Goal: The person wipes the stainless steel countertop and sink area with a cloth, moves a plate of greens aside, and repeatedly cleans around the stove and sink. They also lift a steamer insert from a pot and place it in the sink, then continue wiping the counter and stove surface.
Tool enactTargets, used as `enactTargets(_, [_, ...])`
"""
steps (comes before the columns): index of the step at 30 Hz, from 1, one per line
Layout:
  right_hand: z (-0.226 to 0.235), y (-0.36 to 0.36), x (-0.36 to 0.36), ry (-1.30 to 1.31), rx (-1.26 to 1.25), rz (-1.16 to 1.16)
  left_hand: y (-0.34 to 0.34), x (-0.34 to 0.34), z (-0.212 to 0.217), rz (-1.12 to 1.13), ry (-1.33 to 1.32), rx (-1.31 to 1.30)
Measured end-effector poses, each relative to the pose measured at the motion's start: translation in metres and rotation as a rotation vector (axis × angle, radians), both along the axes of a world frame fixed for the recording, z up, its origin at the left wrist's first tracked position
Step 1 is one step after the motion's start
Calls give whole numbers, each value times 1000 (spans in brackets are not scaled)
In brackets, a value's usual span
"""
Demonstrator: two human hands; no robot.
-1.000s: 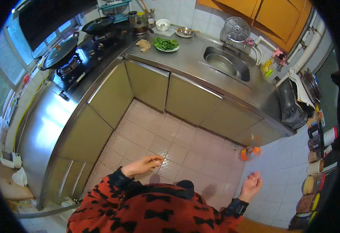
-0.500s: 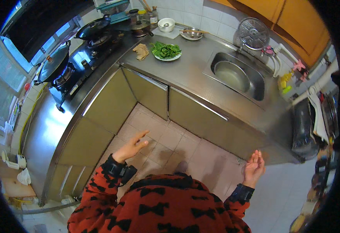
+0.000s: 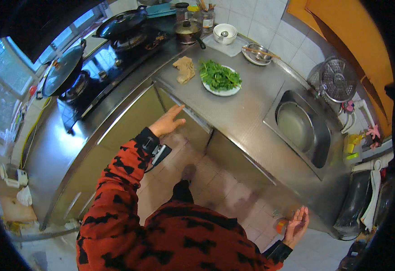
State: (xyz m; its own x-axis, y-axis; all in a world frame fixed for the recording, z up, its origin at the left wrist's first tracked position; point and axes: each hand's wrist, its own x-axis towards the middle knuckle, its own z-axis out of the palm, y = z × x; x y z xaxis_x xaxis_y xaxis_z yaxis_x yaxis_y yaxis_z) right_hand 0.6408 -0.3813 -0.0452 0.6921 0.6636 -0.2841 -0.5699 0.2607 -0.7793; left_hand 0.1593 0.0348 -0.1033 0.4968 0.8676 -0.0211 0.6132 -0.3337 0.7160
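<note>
My left hand (image 3: 168, 122) reaches forward with its fingers stretched out, just short of the counter's front edge, holding nothing. Beyond it on the steel counter (image 3: 247, 122) lie a crumpled tan cloth (image 3: 184, 70) and a white plate (image 3: 224, 92) heaped with leafy greens (image 3: 220, 76). My right hand (image 3: 296, 226) hangs low at the right, away from the counter things, fingers extended and slightly curved, with nothing in it.
Two lidded woks (image 3: 64, 72) (image 3: 124, 22) sit on the gas stove at the left. A lidded saucepan (image 3: 188, 31), white bowls (image 3: 225, 34) and a metal bowl with chopsticks (image 3: 257, 53) stand along the back. A sink (image 3: 324, 140) holds a basin (image 3: 295, 126). A metal strainer (image 3: 337, 79) leans behind it.
I have come nearer to the counter. My left hand has moved forward toward its edge; my right hand has dropped lower in view. The plate and cloth stay in place on the counter.
</note>
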Motion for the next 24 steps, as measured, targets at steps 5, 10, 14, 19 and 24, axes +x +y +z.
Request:
enactTargets(5, [28,62,-53,-59,-46,3,141,2,-33,27,87,116])
enactTargets(10, [48,108,-96,8,-100,-92,228,19,-44,49,142,395])
enactTargets(14, [56,112,-103,-63,-197,-153,253,44,-50,92,430,505])
enactTargets(19, [52,110,-105,-83,-212,-224,254,48,-64,11,250,492])
enactTargets(24, [36,107,-92,-33,-166,-185,199,34,-53,-39,163,540])
